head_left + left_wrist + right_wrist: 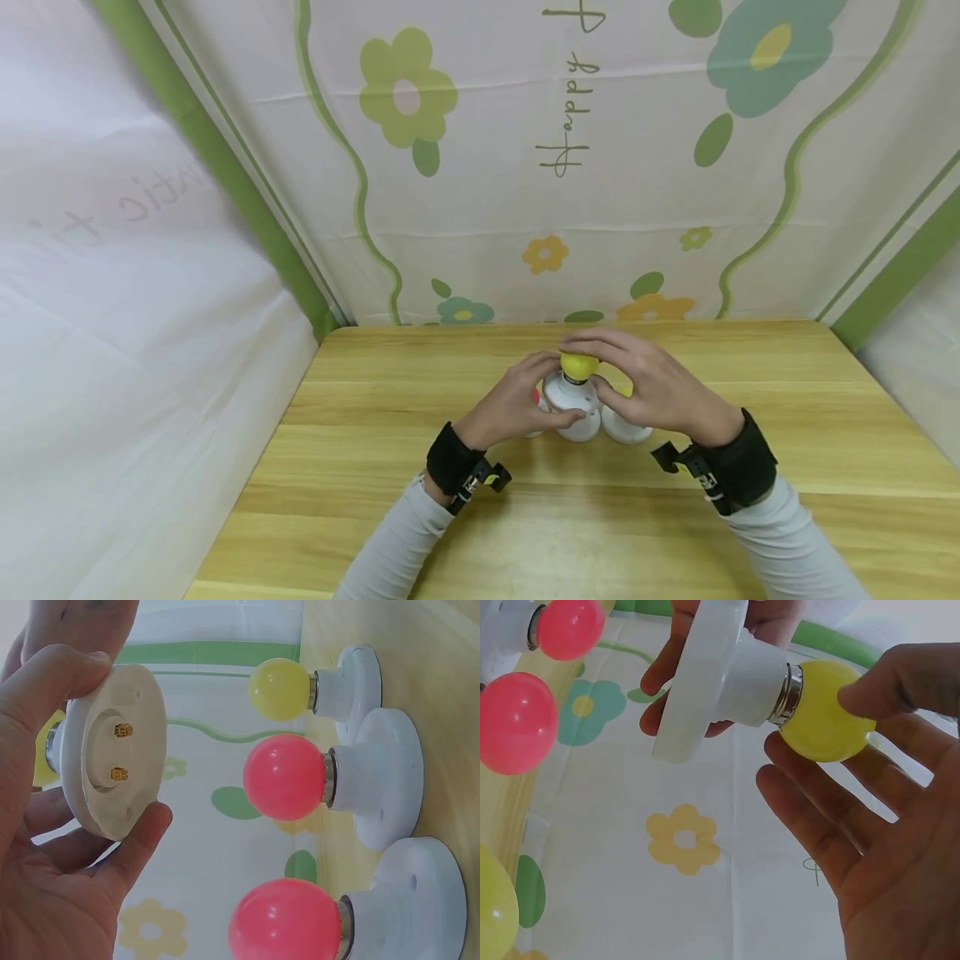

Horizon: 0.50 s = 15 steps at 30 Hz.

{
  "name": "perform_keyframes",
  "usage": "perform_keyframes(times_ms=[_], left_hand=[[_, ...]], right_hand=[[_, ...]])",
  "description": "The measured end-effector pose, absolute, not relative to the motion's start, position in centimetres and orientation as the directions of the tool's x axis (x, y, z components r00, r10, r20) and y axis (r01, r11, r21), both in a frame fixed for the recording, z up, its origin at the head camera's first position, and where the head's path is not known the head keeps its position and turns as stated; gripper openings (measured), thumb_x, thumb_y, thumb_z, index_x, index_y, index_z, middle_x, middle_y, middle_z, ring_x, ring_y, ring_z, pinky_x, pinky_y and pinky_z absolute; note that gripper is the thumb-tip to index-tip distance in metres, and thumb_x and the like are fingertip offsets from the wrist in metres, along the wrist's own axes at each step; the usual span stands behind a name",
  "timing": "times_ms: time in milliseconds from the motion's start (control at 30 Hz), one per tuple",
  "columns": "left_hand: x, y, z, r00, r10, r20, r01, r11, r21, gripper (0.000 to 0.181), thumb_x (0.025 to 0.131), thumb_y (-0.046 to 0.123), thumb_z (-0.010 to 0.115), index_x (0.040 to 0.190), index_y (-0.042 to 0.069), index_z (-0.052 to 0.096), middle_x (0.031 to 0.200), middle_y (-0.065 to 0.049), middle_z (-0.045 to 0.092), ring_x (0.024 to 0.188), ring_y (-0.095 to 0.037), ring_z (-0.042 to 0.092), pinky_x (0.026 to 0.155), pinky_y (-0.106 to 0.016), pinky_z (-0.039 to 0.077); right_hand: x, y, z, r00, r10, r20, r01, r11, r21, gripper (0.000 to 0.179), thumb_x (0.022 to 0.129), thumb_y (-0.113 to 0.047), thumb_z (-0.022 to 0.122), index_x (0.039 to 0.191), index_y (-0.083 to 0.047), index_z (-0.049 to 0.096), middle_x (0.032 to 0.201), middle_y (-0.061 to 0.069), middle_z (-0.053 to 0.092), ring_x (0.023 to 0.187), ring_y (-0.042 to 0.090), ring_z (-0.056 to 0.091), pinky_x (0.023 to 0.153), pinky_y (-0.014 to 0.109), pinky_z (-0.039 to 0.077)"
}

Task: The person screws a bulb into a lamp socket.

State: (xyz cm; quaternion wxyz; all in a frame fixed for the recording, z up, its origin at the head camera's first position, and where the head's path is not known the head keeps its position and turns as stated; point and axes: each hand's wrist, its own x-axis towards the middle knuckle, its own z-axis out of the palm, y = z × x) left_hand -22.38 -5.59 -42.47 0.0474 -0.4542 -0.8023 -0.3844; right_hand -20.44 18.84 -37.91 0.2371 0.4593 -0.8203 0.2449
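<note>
Left hand [517, 408] is gripping the white socket base [112, 750] by its rim, thumb and fingers curled round it, holding it lifted off the surface [570, 517], likely to steady it while the bulb is being handled. Right hand [652, 387] is pinching the yellow bulb [821, 712] seated in that base, thumb on one side, fingers loosely spread on the other, palm mostly open. Held pair is sitting mid-surface, at 12 o'clock of both wrists. Three more socketed bulbs are standing on the surface just behind: two pink bulbs [289, 776] and a second yellow bulb [279, 688].
</note>
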Motion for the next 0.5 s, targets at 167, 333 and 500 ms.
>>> perform_keyframes(times_ms=[167, 333, 500], left_hand=[[-22.26, -5.64, -42.44, -0.589, 0.692, 0.417, 0.757, 0.293, 0.584, 0.068, 0.091, 0.022, 0.088, 0.149, 0.004, 0.056, 0.150, -0.011, 0.060, 0.136, -0.026, 0.060, 0.109, -0.027, 0.055], [-22.23, -5.63, -42.53, -0.584, 0.694, 0.421, 0.763, 0.292, 0.577, 0.066, 0.091, 0.023, 0.087, 0.147, 0.005, 0.058, 0.148, -0.010, 0.061, 0.133, -0.024, 0.061, 0.107, -0.026, 0.055], [-22.29, -5.56, -42.68, -0.564, 0.694, 0.448, 0.780, 0.270, 0.565, 0.063, 0.090, 0.021, 0.088, 0.144, 0.005, 0.061, 0.146, -0.011, 0.062, 0.131, -0.023, 0.063, 0.106, -0.025, 0.055]], right_hand=[[-20.60, 18.78, -38.09, -0.449, -0.620, 0.643, -0.867, 0.475, -0.148, 0.052, 0.088, -0.009, 0.080, 0.139, -0.011, 0.068, 0.138, 0.008, 0.069, 0.119, 0.027, 0.070, 0.090, 0.043, 0.062], [-20.57, 18.56, -38.05, -0.488, -0.589, 0.644, -0.830, 0.540, -0.135, 0.047, 0.091, -0.028, 0.086, 0.132, -0.011, 0.071, 0.128, 0.006, 0.069, 0.105, 0.019, 0.071, 0.079, 0.038, 0.064], [-20.65, 18.52, -38.13, -0.504, -0.564, 0.654, -0.805, 0.581, -0.120, 0.049, 0.093, -0.043, 0.084, 0.128, -0.011, 0.071, 0.121, 0.003, 0.068, 0.096, 0.014, 0.069, 0.071, 0.032, 0.062]])
